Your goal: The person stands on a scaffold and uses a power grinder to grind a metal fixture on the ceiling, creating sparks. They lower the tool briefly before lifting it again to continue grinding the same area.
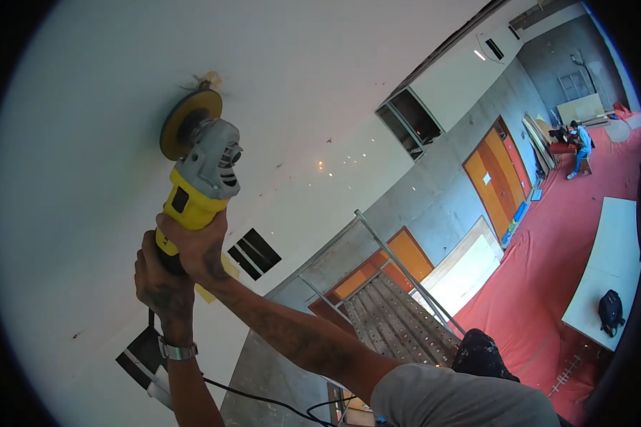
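Note:
A yellow and grey angle grinder (210, 164) is raised against the white ceiling (85, 235). Its yellowish disc (174, 132) meets a small rough stub (210, 80) there, and bright sparks (320, 165) scatter to the right. My right hand (203, 245) wraps round the grinder's yellow body. Below it, my left hand (162, 288), with a metal watch (176, 350) on the wrist, closes round the dark rear end of the tool. The power cord (256, 400) runs from there toward the bottom of the view.
A metal scaffold platform (399, 320) with rails stands below. Dark ceiling openings (254, 253) lie nearby. Down on the red floor covering (548, 242) are a white table (605, 263) with a black bag (610, 312) and a seated person (581, 146). Orange doors (496, 174) line the wall.

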